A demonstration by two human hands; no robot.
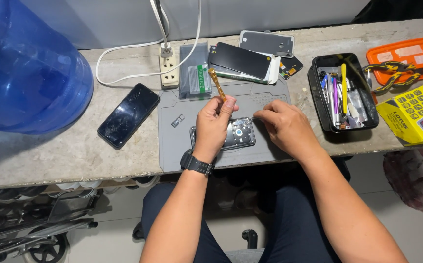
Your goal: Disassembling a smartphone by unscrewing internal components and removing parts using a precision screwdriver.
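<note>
An opened phone (240,134) with its back off lies on a grey work mat (177,146). My left hand (214,122) rests over the phone's left half and grips a gold-handled screwdriver (216,83), its handle pointing up and away. My right hand (283,124) sits at the phone's right end and pinches thin metal tweezers (253,117), tips pointing toward the phone's top edge. A small metal tray part (177,121) lies on the mat to the left.
A black phone with a cracked screen (128,115) lies left of the mat. A big blue water jug (26,68) stands far left. A power strip (168,68), stacked phones (243,61), a black tool bin (343,92), an orange tray (406,53) and a yellow box (418,109) line the back and right.
</note>
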